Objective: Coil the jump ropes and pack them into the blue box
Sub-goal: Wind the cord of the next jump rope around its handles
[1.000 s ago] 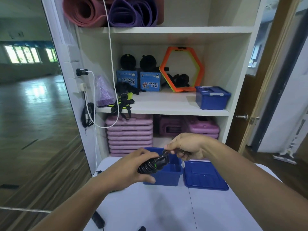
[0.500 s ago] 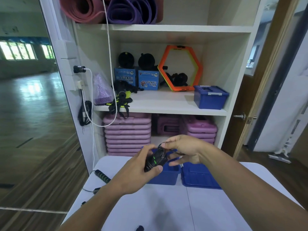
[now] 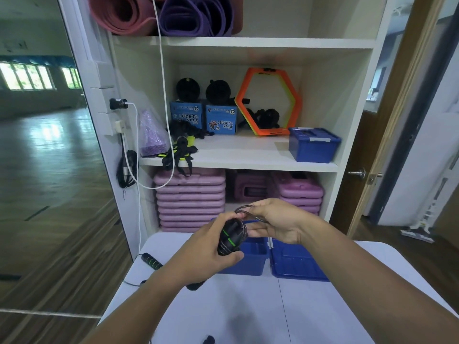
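My left hand (image 3: 208,247) grips a black jump rope bundle with green bands (image 3: 231,237), its handles wrapped in dark cord. My right hand (image 3: 275,222) pinches a loop of that cord just above the bundle. Both hands hover over the open blue box (image 3: 250,259) on the white table (image 3: 248,314). The box's blue lid (image 3: 295,264) lies flat to its right. A second jump rope handle (image 3: 151,261), black with green bands, lies on the table's left side with a thin cord trailing from it.
A white shelf unit (image 3: 238,160) stands behind the table with a closed blue box (image 3: 313,145), an orange hexagon ring (image 3: 268,103), purple step boards (image 3: 191,197) and rolled mats. A mirror wall is left, a wooden door right. A small black object (image 3: 208,340) lies at the table's near edge.
The bundle has turned more upright in my left hand and risen slightly. My right hand has drawn a loop of cord up above it. The view has shifted, showing the second handle on the table.
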`<state>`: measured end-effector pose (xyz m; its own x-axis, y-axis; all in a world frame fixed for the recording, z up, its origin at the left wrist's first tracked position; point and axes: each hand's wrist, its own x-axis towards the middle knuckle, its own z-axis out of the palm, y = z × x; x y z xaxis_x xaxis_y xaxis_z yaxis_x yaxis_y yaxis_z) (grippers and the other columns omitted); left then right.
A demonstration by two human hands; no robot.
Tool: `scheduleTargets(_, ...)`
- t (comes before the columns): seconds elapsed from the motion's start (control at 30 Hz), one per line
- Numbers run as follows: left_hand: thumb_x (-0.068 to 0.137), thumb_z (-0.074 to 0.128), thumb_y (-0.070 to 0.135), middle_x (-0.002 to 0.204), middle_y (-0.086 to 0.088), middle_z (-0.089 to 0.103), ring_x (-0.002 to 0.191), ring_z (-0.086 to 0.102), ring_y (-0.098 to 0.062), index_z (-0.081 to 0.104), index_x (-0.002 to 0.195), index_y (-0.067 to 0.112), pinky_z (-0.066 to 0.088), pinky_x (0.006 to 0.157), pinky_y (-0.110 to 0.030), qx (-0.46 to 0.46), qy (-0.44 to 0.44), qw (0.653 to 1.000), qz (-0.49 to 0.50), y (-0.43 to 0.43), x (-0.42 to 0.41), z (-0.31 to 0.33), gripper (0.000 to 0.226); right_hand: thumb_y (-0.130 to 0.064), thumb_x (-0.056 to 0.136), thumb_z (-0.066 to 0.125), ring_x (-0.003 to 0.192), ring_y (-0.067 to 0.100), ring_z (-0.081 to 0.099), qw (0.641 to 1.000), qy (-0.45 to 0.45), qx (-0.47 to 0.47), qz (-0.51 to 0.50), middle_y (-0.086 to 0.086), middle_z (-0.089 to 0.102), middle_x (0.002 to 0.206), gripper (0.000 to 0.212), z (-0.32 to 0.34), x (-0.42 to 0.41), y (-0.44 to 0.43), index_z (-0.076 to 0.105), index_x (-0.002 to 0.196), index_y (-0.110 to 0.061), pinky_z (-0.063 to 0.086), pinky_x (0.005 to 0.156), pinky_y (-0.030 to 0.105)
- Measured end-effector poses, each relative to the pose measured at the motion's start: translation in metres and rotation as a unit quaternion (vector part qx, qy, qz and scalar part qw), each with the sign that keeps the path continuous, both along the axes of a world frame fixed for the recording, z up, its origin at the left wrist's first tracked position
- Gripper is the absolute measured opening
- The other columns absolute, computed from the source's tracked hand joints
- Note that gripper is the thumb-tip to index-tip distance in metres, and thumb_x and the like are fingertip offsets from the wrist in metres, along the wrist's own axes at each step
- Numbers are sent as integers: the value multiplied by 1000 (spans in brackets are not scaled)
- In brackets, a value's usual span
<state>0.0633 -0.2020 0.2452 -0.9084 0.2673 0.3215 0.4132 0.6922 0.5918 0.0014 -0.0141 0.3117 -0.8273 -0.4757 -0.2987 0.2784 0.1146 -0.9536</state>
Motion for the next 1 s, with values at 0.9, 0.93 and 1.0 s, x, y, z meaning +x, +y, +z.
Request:
scheduleTargets(0.9, 80, 55, 64, 114, 14, 62, 104, 50, -13, 38, 129, 32, 49, 68, -29, -227, 188, 953, 64, -1, 9, 18, 61, 4, 89, 66, 70, 19, 72, 991, 130, 0, -35, 18, 72, 86, 11, 42, -7, -3, 61, 88, -6, 62, 64, 23)
scheduleTargets(0.93, 79, 57, 63, 112, 15, 64, 101, 50, -13, 39, 129, 32, 47, 64, -29, -232, 194, 951, 68, -1, 9, 19, 61, 3, 89, 67, 71, 19, 73, 991, 133, 1, -25, 19, 72, 87, 10, 44, -4, -5, 62, 90, -5, 62, 65, 23)
scheduleTargets(1.0, 76, 59, 61, 107, 16, 65, 94, 52, -14, 43, 126, 32, 47, 57, -28, -217, 210, 950, 80, 0, 8, 20, 60, 2, 88, 69, 71, 19, 73, 989, 147, 5, -8, 20, 71, 89, 10, 49, 1, -9, 63, 91, -4, 62, 66, 24)
